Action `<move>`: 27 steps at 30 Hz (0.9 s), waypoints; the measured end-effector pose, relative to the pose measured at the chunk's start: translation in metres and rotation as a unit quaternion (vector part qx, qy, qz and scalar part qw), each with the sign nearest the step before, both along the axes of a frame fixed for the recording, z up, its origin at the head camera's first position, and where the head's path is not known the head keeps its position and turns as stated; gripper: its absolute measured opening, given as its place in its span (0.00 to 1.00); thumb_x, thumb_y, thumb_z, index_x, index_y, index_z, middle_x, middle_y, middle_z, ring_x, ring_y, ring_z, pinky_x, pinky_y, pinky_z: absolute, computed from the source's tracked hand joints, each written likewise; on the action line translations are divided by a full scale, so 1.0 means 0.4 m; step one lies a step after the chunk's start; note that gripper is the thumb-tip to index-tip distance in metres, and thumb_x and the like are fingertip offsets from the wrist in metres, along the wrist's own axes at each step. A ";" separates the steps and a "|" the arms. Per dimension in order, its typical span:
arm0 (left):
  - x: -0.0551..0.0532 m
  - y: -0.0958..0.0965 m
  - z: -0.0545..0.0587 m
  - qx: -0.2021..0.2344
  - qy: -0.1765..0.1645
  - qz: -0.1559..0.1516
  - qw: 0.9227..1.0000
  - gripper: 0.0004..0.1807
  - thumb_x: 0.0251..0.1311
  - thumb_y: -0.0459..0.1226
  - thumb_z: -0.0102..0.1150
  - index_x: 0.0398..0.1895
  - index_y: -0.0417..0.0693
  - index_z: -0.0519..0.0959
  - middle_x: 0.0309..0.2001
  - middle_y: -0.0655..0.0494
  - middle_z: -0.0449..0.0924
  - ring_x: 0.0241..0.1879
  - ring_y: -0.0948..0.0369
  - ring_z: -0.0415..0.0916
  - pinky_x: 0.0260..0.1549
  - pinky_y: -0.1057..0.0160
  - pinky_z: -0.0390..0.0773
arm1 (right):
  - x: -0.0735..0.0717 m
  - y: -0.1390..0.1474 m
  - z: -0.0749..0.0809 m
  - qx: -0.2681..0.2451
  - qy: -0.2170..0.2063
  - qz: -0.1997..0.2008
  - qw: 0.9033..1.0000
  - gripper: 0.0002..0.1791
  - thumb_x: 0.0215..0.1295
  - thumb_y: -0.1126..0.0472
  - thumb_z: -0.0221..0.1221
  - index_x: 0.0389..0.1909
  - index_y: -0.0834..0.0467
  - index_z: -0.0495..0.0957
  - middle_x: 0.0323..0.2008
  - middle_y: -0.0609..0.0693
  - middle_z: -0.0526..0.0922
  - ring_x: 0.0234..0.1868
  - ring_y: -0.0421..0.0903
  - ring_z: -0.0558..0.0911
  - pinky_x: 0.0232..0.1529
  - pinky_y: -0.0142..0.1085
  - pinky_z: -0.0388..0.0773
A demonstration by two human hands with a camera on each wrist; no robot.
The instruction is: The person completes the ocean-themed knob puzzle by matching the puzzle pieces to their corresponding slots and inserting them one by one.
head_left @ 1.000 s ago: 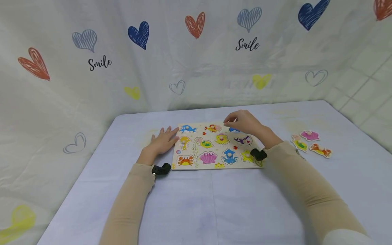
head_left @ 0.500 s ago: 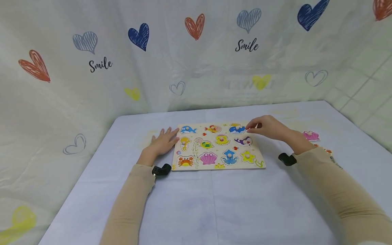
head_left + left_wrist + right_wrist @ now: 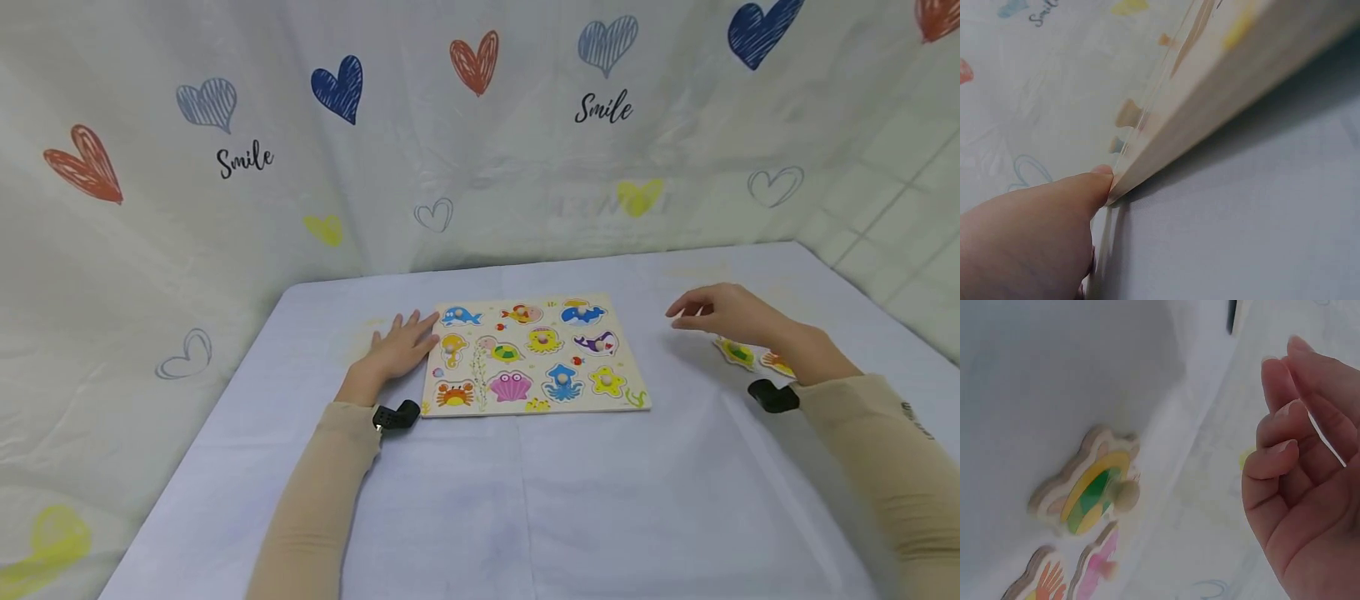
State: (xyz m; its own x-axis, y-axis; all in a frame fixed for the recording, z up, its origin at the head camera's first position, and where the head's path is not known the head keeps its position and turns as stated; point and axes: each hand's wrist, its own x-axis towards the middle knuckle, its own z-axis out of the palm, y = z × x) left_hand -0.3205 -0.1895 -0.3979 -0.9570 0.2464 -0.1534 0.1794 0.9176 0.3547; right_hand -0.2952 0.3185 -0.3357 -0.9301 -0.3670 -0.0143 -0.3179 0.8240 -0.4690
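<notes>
My left hand (image 3: 397,348) lies with fingers spread at the left edge of a wooden peg puzzle board (image 3: 540,368). In the left wrist view its thumb (image 3: 1094,187) touches the corner of the board's edge. Knobbed sea-animal pieces sit in the board, among them a blue whale (image 3: 582,314) and a yellow starfish (image 3: 606,382). My right hand (image 3: 731,312) hovers right of the board, fingers loosely bent, holding nothing. Just below it on the table are a turtle piece (image 3: 737,353) and a partly covered crab piece (image 3: 777,362). The right hand hides the pink shell piece (image 3: 1094,569) in the head view.
A white cloth (image 3: 450,500) covers the table. Behind it hangs a pale curtain (image 3: 510,167) printed with hearts and the word Smile. On each wrist sits a small black camera, the left one (image 3: 397,415) near the board's front corner.
My right hand has moved from the blue whale at the board's upper right out to the right, over the loose pieces. The left hand and the board have stayed in place.
</notes>
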 end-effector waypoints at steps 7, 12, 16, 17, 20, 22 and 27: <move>0.002 -0.003 -0.003 0.004 0.008 0.000 1.000 0.34 0.80 0.56 0.35 0.84 0.60 0.49 0.83 0.44 0.38 0.79 0.38 0.29 0.69 0.26 0.32 | 0.020 0.078 0.003 0.027 -0.010 -0.016 0.999 0.13 0.71 0.59 0.65 0.49 0.64 0.83 0.37 0.51 0.83 0.36 0.49 0.78 0.35 0.40 0.76; 0.002 -0.003 -0.006 0.006 0.013 -0.001 1.000 0.34 0.80 0.56 0.35 0.84 0.60 0.50 0.83 0.44 0.39 0.80 0.38 0.29 0.69 0.26 0.32 | 0.026 0.119 -0.003 0.050 -0.022 -0.028 0.998 0.12 0.69 0.57 0.67 0.44 0.64 0.84 0.36 0.49 0.83 0.35 0.48 0.76 0.35 0.42 0.75; 0.001 -0.001 -0.005 0.003 0.012 -0.002 1.000 0.34 0.80 0.57 0.35 0.84 0.60 0.49 0.83 0.44 0.38 0.80 0.38 0.29 0.69 0.26 0.32 | 0.029 0.146 -0.011 0.065 -0.030 -0.034 0.997 0.12 0.68 0.57 0.68 0.41 0.63 0.84 0.34 0.49 0.83 0.33 0.49 0.76 0.34 0.42 0.75; 0.000 -0.001 -0.004 0.002 0.012 -0.004 1.000 0.34 0.80 0.57 0.35 0.84 0.60 0.49 0.83 0.44 0.38 0.79 0.38 0.29 0.69 0.26 0.32 | 0.029 0.152 -0.013 0.068 -0.033 -0.037 0.996 0.12 0.68 0.57 0.68 0.40 0.63 0.84 0.34 0.49 0.82 0.33 0.49 0.75 0.34 0.41 0.75; -0.002 0.000 -0.002 0.000 0.012 -0.004 1.000 0.34 0.80 0.57 0.35 0.84 0.60 0.49 0.83 0.44 0.38 0.79 0.38 0.29 0.69 0.26 0.32 | 0.028 0.165 -0.019 0.073 -0.042 -0.043 0.995 0.12 0.67 0.57 0.68 0.39 0.64 0.84 0.33 0.50 0.82 0.33 0.50 0.75 0.34 0.42 0.75; -0.003 0.000 0.000 -0.002 0.014 -0.004 1.000 0.34 0.80 0.56 0.35 0.84 0.60 0.49 0.83 0.44 0.39 0.79 0.38 0.29 0.69 0.26 0.32 | 0.027 0.170 -0.022 0.073 -0.048 -0.051 0.995 0.12 0.66 0.57 0.68 0.39 0.64 0.84 0.33 0.50 0.82 0.34 0.51 0.76 0.34 0.42 0.76; -0.001 0.000 0.002 -0.001 0.011 -0.002 1.000 0.34 0.80 0.56 0.35 0.84 0.60 0.49 0.83 0.44 0.38 0.80 0.39 0.28 0.69 0.26 0.32 | 0.027 0.176 -0.024 0.066 -0.065 -0.072 0.993 0.15 0.67 0.55 0.68 0.41 0.65 0.85 0.37 0.55 0.85 0.36 0.53 0.77 0.37 0.47 0.78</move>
State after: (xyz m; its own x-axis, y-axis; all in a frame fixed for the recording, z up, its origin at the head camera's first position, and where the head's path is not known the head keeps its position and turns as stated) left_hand -0.3210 -0.1897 -0.3971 -0.9594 0.2494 -0.1321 0.1906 0.9178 0.3483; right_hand -0.2846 0.3887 -0.3454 -0.9597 -0.2181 -0.1772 -0.1370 0.9137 -0.3826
